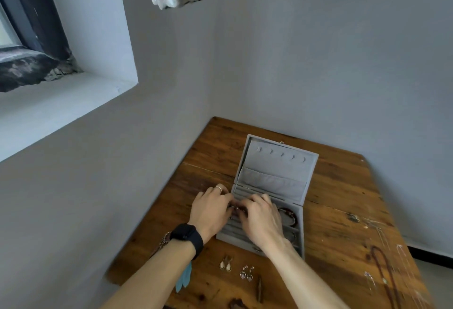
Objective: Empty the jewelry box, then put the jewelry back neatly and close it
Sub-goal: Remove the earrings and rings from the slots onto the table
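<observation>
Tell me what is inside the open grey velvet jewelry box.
A dark red beaded bracelet lies in a right-hand compartment of the box; grey padded rows show near the front. The left hand and right hand cover the rest.

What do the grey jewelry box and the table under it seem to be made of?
The jewelry box looks covered in soft grey velvet or felt: matte, fuzzy, no shine; its core is hidden. The table appears to be wood, brown-stained and worn: grain, plank seams, scuffs, pale flecks.
</observation>
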The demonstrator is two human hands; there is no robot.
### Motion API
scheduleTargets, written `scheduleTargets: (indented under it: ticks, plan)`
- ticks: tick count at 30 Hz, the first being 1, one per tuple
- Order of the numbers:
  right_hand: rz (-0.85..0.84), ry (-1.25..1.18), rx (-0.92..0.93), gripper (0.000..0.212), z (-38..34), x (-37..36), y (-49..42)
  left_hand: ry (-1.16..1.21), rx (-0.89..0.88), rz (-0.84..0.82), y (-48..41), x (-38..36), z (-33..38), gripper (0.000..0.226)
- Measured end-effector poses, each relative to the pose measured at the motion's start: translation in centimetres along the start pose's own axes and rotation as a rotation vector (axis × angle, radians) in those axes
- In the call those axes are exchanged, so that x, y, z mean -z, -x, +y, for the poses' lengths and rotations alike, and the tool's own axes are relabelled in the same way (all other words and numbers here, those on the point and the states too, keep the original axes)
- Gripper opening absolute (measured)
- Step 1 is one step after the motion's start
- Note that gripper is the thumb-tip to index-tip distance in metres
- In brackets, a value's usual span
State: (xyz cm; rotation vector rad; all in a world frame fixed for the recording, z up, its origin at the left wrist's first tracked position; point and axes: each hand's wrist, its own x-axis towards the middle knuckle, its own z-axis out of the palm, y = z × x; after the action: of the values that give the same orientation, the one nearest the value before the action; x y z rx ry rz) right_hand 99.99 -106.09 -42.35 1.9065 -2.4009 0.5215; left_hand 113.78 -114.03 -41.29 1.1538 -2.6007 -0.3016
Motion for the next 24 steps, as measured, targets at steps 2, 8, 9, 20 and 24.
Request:
scheduleTargets:
  ticks: [2, 8, 9, 20, 24]
  plan:
    - [0.013, -0.035, -0.012, 0.026, 0.1, 0.4, 0.0, -0.005, -0.019, 0.013, 0.1, -0.1, 0.2, 0.026]
    - [0.094, -0.241, -0.12, 0.021, 0.9, 2.5, 1.6, 0.052, -0.016, 0.057, 1.2, 0.5, 0.0, 0.02]
    - [0.107, -0.277, -0.132, 0.019, 1.0, 2.9, 2.3, 0.063, -0.017, 0.06, 1.5, 0.7, 0.0, 0.02]
    - [0.189, -0.646, -0.362, 0.017, 2.4, 3.5, 17.2, 0.433, -0.013, 0.113, 10.1, 0.3, 4.1, 0.013]
    - [0.199, -0.574, -0.375, 0.016, 2.5, 2.2, 19.7, 0.389, 0.0, 0.064, 12.8, -1.7, 6.9, 0.016]
